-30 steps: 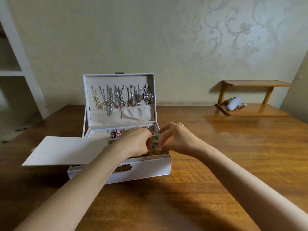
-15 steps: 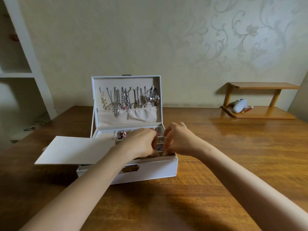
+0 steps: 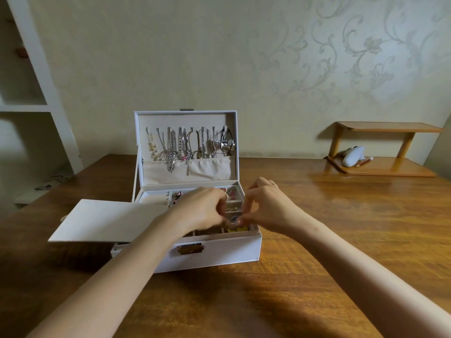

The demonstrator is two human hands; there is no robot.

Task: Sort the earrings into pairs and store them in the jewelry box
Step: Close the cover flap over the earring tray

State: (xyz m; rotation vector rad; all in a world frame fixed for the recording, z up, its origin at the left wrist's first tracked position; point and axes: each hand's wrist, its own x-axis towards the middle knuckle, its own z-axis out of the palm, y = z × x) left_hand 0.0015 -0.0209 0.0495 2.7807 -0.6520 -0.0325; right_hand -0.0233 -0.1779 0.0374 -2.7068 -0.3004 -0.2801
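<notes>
Left hand, right hand, fingers meeting just above yellow earrings

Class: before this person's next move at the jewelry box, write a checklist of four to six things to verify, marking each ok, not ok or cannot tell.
1. Lid of the box stands open: ok.
2. Left hand and right hand are over the front right compartments: ok.
3. An earring pinched in the fingers: cannot tell, hidden.
4. Yellow earrings lie in the front right compartment: ok.
5. Flap lies out to the left, off the compartments: ok.
</notes>
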